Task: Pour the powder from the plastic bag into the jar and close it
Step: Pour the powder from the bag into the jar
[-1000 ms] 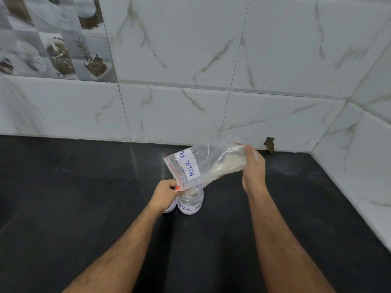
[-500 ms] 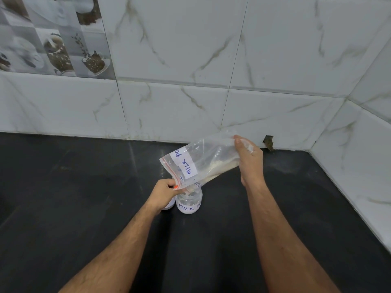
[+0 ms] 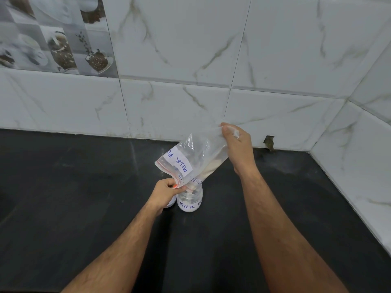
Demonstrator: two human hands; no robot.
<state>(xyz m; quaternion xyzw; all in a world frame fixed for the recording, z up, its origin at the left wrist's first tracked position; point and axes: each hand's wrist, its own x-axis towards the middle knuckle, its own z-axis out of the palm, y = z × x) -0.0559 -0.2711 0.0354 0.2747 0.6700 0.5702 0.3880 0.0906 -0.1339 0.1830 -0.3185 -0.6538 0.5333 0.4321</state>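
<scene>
A clear zip bag point(image 3: 196, 157) with a white "MILK PO" label hangs tilted, mouth down, over a small clear jar point(image 3: 190, 200) that stands on the black counter. My left hand point(image 3: 164, 192) pinches the bag's red-lined mouth right at the jar's opening. My right hand point(image 3: 238, 148) grips the bag's raised bottom end. Pale powder lies along the lower edge of the bag and reaches down to the jar's mouth. The jar bears a "MILK" label and holds some white powder. A white lid point(image 3: 171, 205) peeks out under my left hand, beside the jar.
The black counter point(image 3: 84, 208) meets white marble-look tiles point(image 3: 190, 60) at the back and on the right, forming a corner. A small dark hole point(image 3: 268, 142) sits in the back wall low down, right of my right hand.
My right hand has lifted the bag's bottom end higher, so the bag tilts more steeply. The powder has slid toward the mouth held over the jar. My left hand has stayed at the jar.
</scene>
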